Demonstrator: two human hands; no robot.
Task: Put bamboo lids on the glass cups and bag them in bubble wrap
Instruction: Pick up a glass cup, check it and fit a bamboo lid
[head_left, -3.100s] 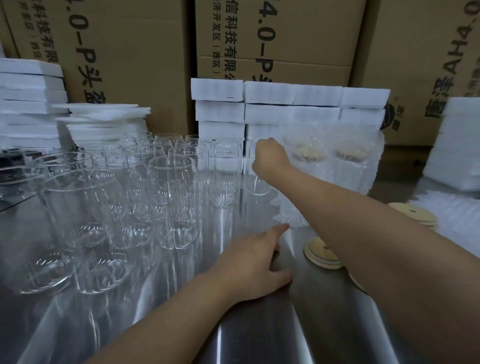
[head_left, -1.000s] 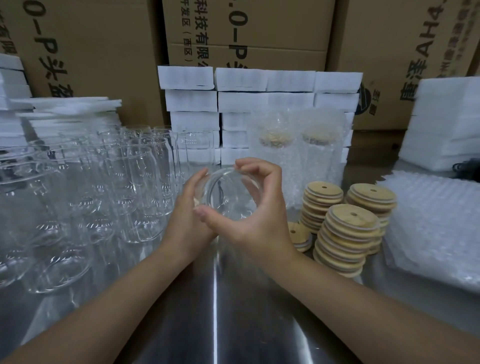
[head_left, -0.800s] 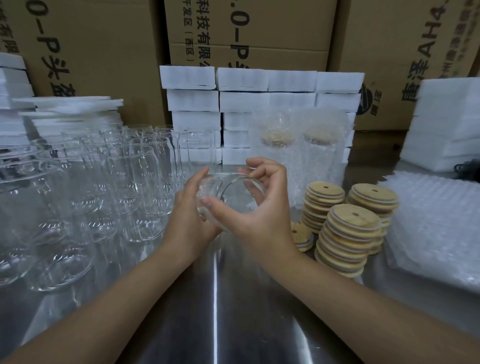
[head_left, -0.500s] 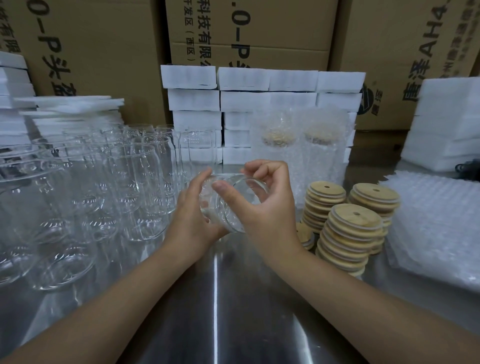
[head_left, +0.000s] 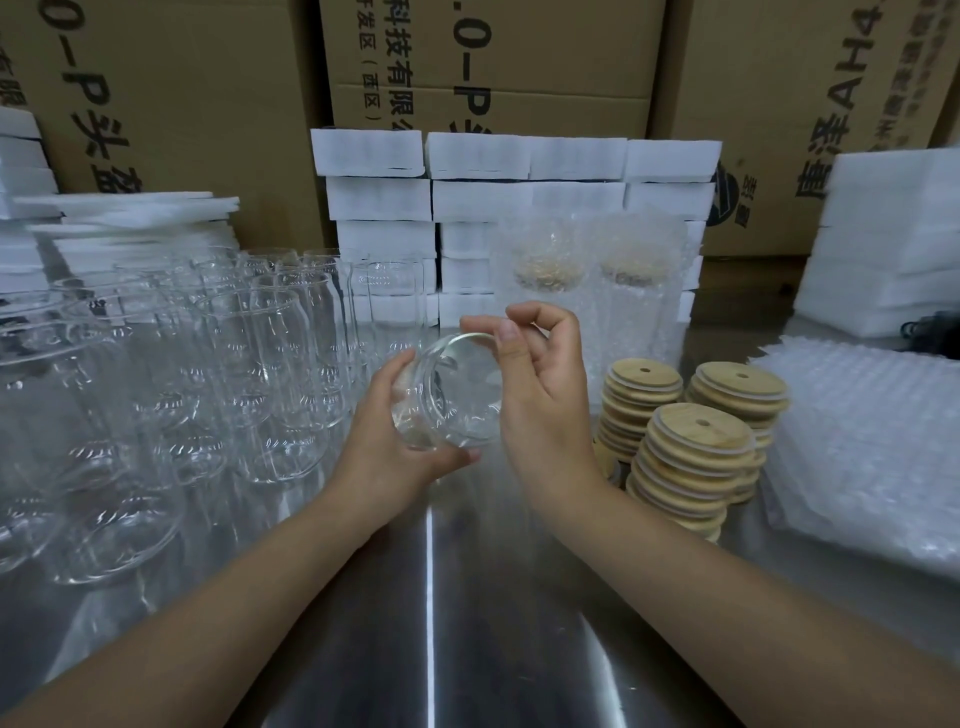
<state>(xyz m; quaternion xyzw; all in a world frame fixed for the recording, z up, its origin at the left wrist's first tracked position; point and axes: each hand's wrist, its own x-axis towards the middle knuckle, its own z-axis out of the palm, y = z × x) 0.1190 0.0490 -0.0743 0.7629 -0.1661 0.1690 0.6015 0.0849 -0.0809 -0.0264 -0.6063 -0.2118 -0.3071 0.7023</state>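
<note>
- Bench (head_left: 426, 649): a polished steel surface nearest the viewer. Both forearms reach forward across it.
- Left grip (head_left: 384, 452): fingers and thumb are curled round the lower body of 1 glass cup (head_left: 447, 405), grasping it from the left and from beneath.
- Right grip (head_left: 540, 395): thumb and forefinger pinch the rim of the same cup from the right. The other fingers are curled in.
- Glass cup: held clear of the bench between the 2 grips. It is tilted, with the base toward the left grip and the uncovered mouth turned up and to the right.
- Bamboo lids (head_left: 691, 457): 3 stacks stand on the bench just right of the right wrist. Each top lid shows 1 small hole and a pale seal ring.
- Bubble-wrap bags (head_left: 872, 457): a flat pile at the right side of the bench, just beside the lid stacks.
- Empty glass cups (head_left: 223, 374): a dense group stands upright on the left of the bench. The count cannot be told.
- Bagged cups (head_left: 540, 280): 2 lidded cups in bubble wrap stand upright side by side beyond the grips, in front of the foam blocks.
- Foam blocks (head_left: 478, 197): white, stacked in rows at back centre. Foam sheets (head_left: 130, 208) are piled at back left, and a foam pile (head_left: 893, 234) sits at back right.
- Cardboard cartons (head_left: 493, 67): printed cartons standing behind everything.
</note>
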